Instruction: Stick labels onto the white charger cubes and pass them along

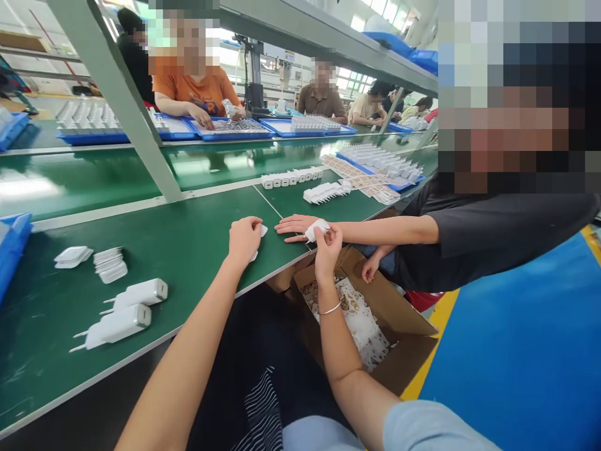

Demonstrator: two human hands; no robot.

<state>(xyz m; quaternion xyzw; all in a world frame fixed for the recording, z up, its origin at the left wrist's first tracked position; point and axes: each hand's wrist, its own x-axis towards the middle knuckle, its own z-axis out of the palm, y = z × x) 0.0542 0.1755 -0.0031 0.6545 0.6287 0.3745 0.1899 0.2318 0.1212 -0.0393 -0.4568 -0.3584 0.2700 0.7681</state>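
My right hand (327,252) pinches a white plug charger (317,230) above the table's edge. My left hand (245,241) is closed at the green tabletop, its fingers bent around a small white piece (263,230) whose edges just show; the rest is hidden. To the left lie two white chargers (123,322) with their prongs pointing left. Behind them are a fanned stack of thin white plates (111,265) and a few more white plates (73,256). A co-worker's hand (295,224) rests flat on the table, right behind my charger.
Rows of white chargers (292,179) stand further back, near a blue tray (394,169) full of chargers. A cardboard box (370,282) with white scraps sits below the edge at right. A slanted metal post (126,106) rises at left. Co-workers sit across the line.
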